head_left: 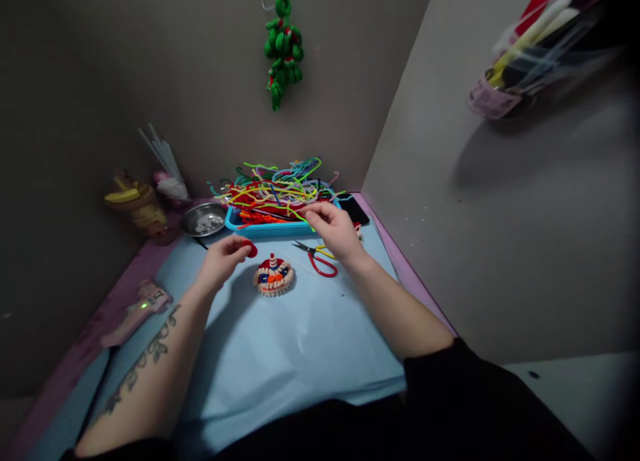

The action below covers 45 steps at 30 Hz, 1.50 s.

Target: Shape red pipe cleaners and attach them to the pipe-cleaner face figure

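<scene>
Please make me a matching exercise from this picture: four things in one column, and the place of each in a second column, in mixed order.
1 scissors
2 metal dish
3 green ornament
4 red piece

A hangs on the back wall
B pinched in the left hand
C left of the blue tray
D beside the right hand

Pairs: 1-D, 2-C, 3-A, 4-B
</scene>
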Available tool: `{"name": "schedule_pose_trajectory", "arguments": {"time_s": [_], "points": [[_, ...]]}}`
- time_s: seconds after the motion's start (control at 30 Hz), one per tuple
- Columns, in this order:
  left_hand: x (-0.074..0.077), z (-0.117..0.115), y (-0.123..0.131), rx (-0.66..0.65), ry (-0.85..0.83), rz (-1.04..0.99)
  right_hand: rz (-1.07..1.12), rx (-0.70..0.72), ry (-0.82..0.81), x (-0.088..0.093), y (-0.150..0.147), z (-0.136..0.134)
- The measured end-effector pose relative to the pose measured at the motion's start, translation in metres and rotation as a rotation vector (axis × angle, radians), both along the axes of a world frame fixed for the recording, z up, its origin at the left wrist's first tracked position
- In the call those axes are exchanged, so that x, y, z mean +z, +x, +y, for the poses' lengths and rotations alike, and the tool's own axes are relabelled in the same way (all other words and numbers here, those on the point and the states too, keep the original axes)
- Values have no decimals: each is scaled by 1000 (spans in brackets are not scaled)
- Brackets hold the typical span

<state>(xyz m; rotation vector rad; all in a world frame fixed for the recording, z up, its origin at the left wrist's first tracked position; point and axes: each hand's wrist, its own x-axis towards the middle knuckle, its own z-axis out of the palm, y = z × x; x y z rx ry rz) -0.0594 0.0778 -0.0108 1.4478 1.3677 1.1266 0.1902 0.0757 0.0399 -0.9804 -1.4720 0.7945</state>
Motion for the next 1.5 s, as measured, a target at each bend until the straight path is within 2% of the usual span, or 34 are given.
{"name": "schedule_pose_trajectory", "arguments": {"time_s": [0.1, 0.17, 0.27, 0.37, 0.53, 0.7, 0.87, 1.03, 1.23, 1.5], "points": [[-20, -18, 2, 32, 19, 0, -36, 40, -116, -32, -6, -30], [-27, -21, 5, 45, 50, 12, -63, 56, -188, -57, -11, -48], [-31, -22, 10, 29, 78, 36, -71, 55, -231, -83, -11, -67], [-31, -24, 14, 10, 99, 68, -20, 9, -283, -96, -4, -71], [-34, -27, 13, 17, 144, 121, 80, -65, -367, -105, 8, -63], [-38, -25, 7, 39, 154, 161, 105, -71, -365, -110, 13, -60], [-42, -25, 4, -25, 128, 164, 127, -50, -345, -112, 14, -58], [-44, -26, 2, -59, 103, 193, 95, -28, -371, -108, 12, -59], [-42, -26, -2, -86, 87, 264, -23, -15, -305, -101, 9, -64], [-40, -25, -13, -173, 108, 345, -62, -19, -282, -104, 10, -62]]}}
